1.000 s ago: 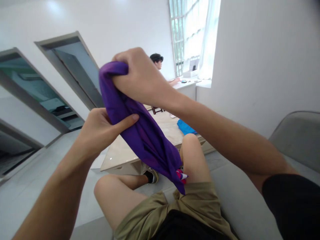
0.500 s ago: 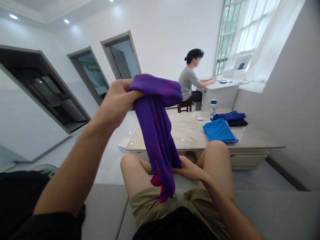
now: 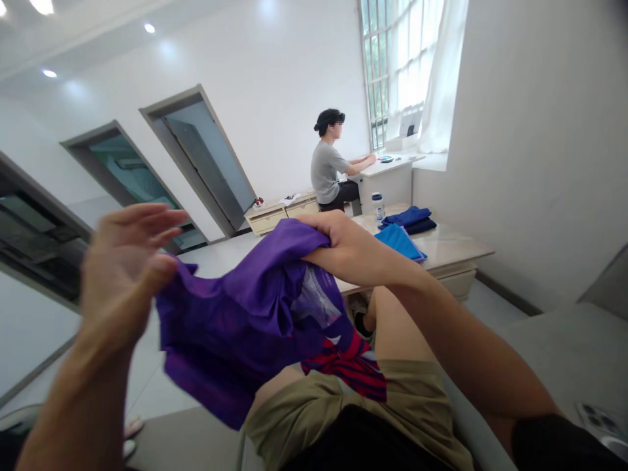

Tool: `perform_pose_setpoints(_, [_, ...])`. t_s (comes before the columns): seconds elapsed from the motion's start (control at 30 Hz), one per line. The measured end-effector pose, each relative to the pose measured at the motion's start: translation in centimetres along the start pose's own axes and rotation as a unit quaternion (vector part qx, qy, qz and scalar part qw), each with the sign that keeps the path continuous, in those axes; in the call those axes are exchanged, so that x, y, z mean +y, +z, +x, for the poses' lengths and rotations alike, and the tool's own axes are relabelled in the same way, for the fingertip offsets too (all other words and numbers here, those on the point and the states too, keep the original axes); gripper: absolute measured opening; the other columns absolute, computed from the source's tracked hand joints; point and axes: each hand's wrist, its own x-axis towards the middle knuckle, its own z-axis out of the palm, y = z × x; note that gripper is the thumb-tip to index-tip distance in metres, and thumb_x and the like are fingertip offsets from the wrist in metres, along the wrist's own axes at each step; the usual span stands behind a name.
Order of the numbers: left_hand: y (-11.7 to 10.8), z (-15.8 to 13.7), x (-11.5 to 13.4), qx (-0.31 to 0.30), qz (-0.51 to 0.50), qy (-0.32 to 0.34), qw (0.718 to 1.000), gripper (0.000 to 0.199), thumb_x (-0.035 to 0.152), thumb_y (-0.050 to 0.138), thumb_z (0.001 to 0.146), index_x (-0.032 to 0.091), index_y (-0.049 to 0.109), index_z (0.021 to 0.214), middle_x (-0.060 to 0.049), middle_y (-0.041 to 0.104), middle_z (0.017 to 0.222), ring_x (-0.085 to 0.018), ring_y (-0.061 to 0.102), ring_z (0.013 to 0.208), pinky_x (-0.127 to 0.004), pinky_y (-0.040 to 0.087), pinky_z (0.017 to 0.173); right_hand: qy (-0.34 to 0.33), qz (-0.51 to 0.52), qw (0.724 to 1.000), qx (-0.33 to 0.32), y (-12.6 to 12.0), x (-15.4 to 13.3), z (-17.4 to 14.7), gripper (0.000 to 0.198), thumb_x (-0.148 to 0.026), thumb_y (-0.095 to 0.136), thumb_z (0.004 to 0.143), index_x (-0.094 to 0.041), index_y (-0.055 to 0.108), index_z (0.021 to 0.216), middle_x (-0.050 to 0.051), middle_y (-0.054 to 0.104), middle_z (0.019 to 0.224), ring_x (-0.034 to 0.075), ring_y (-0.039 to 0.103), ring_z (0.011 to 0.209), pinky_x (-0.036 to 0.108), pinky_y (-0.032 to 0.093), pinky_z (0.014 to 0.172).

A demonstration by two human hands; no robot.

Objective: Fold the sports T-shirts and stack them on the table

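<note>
Khaki shorts [image 3: 289,412]: seen on the near side of the low table [image 3: 451,245].
Left hand [image 3: 122,275]: raised, blurred, to the left of the low table and nearer than it; the fingers are spread and released, the thumb is laid over an edge of the purple garment [image 3: 230,314], and whether cloth is pinched behind it cannot be told.
Right hand [image 3: 346,245]: placed in front of the low table; a bunched fold is grasped between thumb and fingers, the fingertips being hidden.
Garment's place: held in the air on the near side of the low table, its lower part hung over the lap; a pale inner patch [image 3: 316,297] and a red-striped end [image 3: 348,366] are exposed.
What has changed: half a second ago the gathered top was gripped by the left hand and the cloth hung narrow; now it is spread sideways, with a fold held by the right.
What that means: most of the weight is probably borne by the right hand; the garment is loosened but not flattened.
Bright blue folded cloth [image 3: 400,241]: laid on the low table, untouched.
Bottle [image 3: 377,206]: stood on the low table.
Seated person [image 3: 326,170]: seen beyond the low table, arms rested on a white desk [image 3: 392,183].
</note>
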Motion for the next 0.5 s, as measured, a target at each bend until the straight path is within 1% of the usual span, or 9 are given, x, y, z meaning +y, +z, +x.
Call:
perform_pose_setpoints(0.03, [2.2, -0.6, 0.7, -0.081, -0.075, -0.006, 0.994, 0.087, 0.078, 0.094, 0.066, 0.039, 0.068, 0.139, -0.004, 0.077, 0.138, -0.036, 0.065, 0.141, -0.048, 0.052, 0.121, -0.004, -0.016, 1.0, -0.009, 0.2, 0.3, 0.5, 0.015, -0.03, 0.069, 0.098, -0.02, 0.08, 0.097, 0.002, 0.077, 0.096, 0.02, 0.067, 0.093, 0.032, 0.055, 0.086])
perform_pose_setpoints(0.07, [4.4, -0.9, 1.2, -0.166, -0.127, -0.037, 0.977, 0.09, 0.076, 0.096, 0.065, 0.036, 0.069, 0.14, -0.007, 0.08, 0.132, -0.036, 0.071, 0.132, -0.047, 0.057, 0.113, -0.004, -0.035, 0.999, -0.01, 0.4, 0.8, 0.9, 0.014, -0.029, 0.069, 0.097, -0.02, 0.079, 0.094, 0.002, 0.075, 0.092, 0.02, 0.066, 0.09, 0.032, 0.053, 0.084])
perform_pose_setpoints(0.1, [6.4, -1.0, 1.5, -0.227, -0.151, -0.08, 0.959, 0.085, 0.073, 0.097, 0.066, 0.031, 0.072, 0.136, -0.009, 0.082, 0.124, -0.036, 0.075, 0.122, -0.046, 0.062, 0.103, 0.002, -0.057, 0.998, -0.004, 0.4, 1.3, 1.1, 0.013, -0.028, 0.07, 0.096, -0.02, 0.078, 0.091, 0.001, 0.074, 0.088, 0.019, 0.064, 0.088, 0.032, 0.053, 0.083])
perform_pose_setpoints(0.17, [9.6, -0.7, 1.3, -0.286, -0.165, -0.143, 0.933, 0.069, 0.068, 0.097, 0.068, 0.023, 0.08, 0.118, -0.009, 0.083, 0.105, -0.033, 0.079, 0.101, -0.039, 0.064, 0.085, 0.025, -0.096, 0.995, 0.02, 0.1, 2.4, 0.8, 0.013, -0.03, 0.071, 0.095, -0.02, 0.076, 0.09, 0.001, 0.073, 0.084, 0.019, 0.064, 0.085, 0.032, 0.052, 0.081])
perform_pose_setpoints(0.27, [11.9, 0.4, 0.7, -0.28, -0.179, -0.183, 0.925, 0.055, 0.063, 0.098, 0.068, 0.019, 0.083, 0.099, -0.006, 0.082, 0.091, -0.026, 0.076, 0.082, -0.033, 0.061, 0.071, 0.068, -0.122, 0.986, 0.094, -0.2, 2.9, -1.7, 0.018, -0.037, 0.067, 0.101, -0.022, 0.077, 0.104, 0.004, 0.077, 0.094, 0.022, 0.068, 0.089, 0.033, 0.053, 0.08])
perform_pose_setpoints(0.37, [12.4, 1.3, 1.1, -0.221, -0.191, -0.179, 0.94, 0.051, 0.063, 0.096, 0.071, 0.019, 0.083, 0.094, -0.004, 0.08, 0.086, -0.022, 0.072, 0.074, -0.029, 0.057, 0.063, 0.108, -0.153, 0.968, 0.165, 1.3, 2.9, -6.0, 0.031, -0.048, 0.069, 0.102, -0.029, 0.073, 0.127, 0.006, 0.08, 0.115, 0.028, 0.074, 0.104, 0.039, 0.057, 0.088])
perform_pose_setpoints(0.43, [12.3, 1.5, 1.8, -0.189, -0.192, -0.164, 0.949, 0.049, 0.062, 0.095, 0.074, 0.019, 0.083, 0.092, -0.004, 0.079, 0.084, -0.022, 0.072, 0.073, -0.028, 0.056, 0.062, 0.136, -0.189, 0.957, 0.172, 2.8, 3.4, -9.1, 0.049, -0.054, 0.081, 0.094, -0.034, 0.069, 0.136, 0.008, 0.079, 0.125, 0.033, 0.074, 0.113, 0.046, 0.058, 0.096])
perform_pose_setpoints(0.47, [12.2, 1.5, 2.1, -0.176, -0.193, -0.155, 0.953, 0.048, 0.061, 0.095, 0.074, 0.019, 0.082, 0.091, -0.004, 0.079, 0.083, -0.022, 0.072, 0.074, -0.028, 0.057, 0.062, 0.146, -0.202, 0.953, 0.172, 3.4, 4.0, -10.4, 0.054, -0.055, 0.086, 0.089, -0.034, 0.07, 0.136, 0.008, 0.078, 0.126, 0.036, 0.074, 0.114, 0.049, 0.059, 0.096])
perform_pose_setpoints(0.5, [12.0, 1.6, 2.4, -0.166, -0.194, -0.146, 0.956, 0.047, 0.06, 0.095, 0.074, 0.019, 0.082, 0.09, -0.004, 0.079, 0.083, -0.023, 0.073, 0.076, -0.028, 0.058, 0.064, 0.159, -0.206, 0.95, 0.172, 3.8, 4.6, -11.4, 0.048, -0.054, 0.086, 0.089, -0.034, 0.073, 0.131, 0.008, 0.079, 0.121, 0.036, 0.074, 0.11, 0.049, 0.059, 0.094])
